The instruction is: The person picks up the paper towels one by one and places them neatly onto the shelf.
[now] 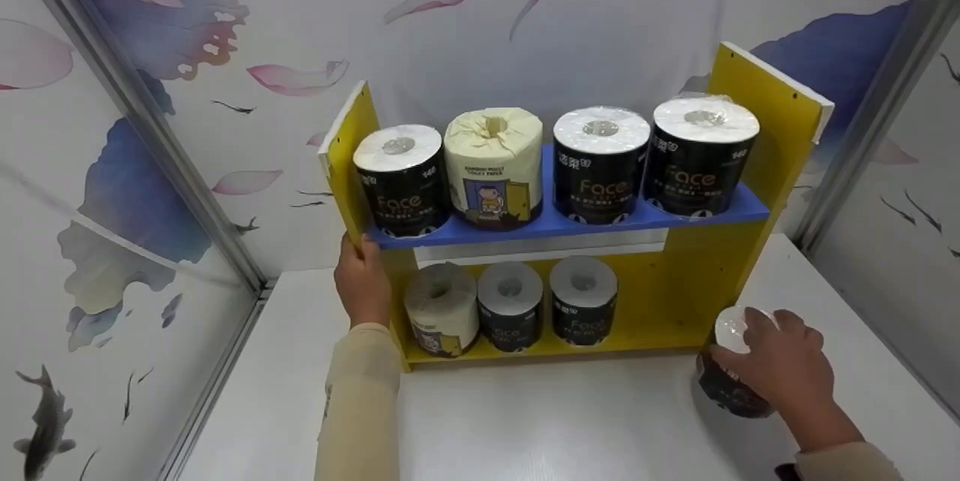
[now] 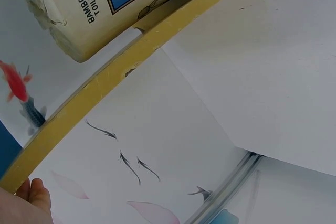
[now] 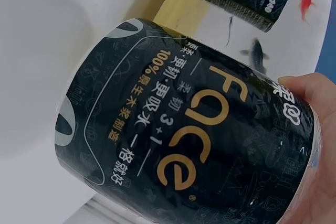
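My right hand [image 1: 787, 361] grips a black-wrapped toilet paper roll [image 1: 729, 385] from above by its white top end, just in front of the shelf's right side. Its label reads "Face" in gold, and the wrapped roll [image 3: 178, 124] fills the right wrist view. With my left hand [image 1: 364, 286] I hold the left side panel of a yellow and blue two-tier shelf [image 1: 480, 235], near the middle board. In the left wrist view some fingers [image 2: 39, 195] curl round the panel's edge; the rest of that hand is out of frame.
On the blue upper board stand a black roll [image 1: 405, 196], a cream roll [image 1: 495, 173] and two more black ones. Below are a cream roll [image 1: 441, 316] and two black rolls [image 1: 510, 320]. A white table [image 1: 540, 421] lies underneath, with patterned walls [image 1: 300, 31] around.
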### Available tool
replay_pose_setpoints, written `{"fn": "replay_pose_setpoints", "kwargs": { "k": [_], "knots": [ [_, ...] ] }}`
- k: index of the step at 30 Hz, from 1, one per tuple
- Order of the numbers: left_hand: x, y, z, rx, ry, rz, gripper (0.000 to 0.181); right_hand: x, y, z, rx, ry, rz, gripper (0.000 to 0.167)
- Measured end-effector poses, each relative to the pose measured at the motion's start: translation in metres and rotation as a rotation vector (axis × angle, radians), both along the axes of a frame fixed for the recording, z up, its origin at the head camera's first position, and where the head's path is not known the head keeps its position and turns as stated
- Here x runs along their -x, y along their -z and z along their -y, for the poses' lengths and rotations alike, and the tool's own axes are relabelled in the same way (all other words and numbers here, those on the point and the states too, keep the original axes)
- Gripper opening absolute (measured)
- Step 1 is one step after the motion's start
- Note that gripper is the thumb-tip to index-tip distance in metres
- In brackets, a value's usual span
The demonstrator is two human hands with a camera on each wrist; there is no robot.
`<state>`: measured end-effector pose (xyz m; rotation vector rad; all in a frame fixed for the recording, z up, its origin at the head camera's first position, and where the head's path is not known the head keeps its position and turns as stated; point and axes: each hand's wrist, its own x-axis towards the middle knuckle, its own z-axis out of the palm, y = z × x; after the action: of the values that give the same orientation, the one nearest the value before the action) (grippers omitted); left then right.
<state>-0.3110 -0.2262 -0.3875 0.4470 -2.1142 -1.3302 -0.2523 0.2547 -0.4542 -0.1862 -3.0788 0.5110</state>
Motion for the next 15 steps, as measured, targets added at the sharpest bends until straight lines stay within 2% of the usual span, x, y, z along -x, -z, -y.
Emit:
{"fn": "replay_pose_setpoints", "kwargs": {
  "k": [8,15],
  "knots": [
    [0.000,0.000,0.001,-0.026,0.009,0.014,0.043,0.000,-0.008,0.011,0.011,-0.035,0.028,0.094],
    [-0.001,-0.002,0.000,-0.017,0.014,0.014,0.043,0.000,-0.012,0.020,0.017,-0.061,0.003,0.088]
  ]
}}
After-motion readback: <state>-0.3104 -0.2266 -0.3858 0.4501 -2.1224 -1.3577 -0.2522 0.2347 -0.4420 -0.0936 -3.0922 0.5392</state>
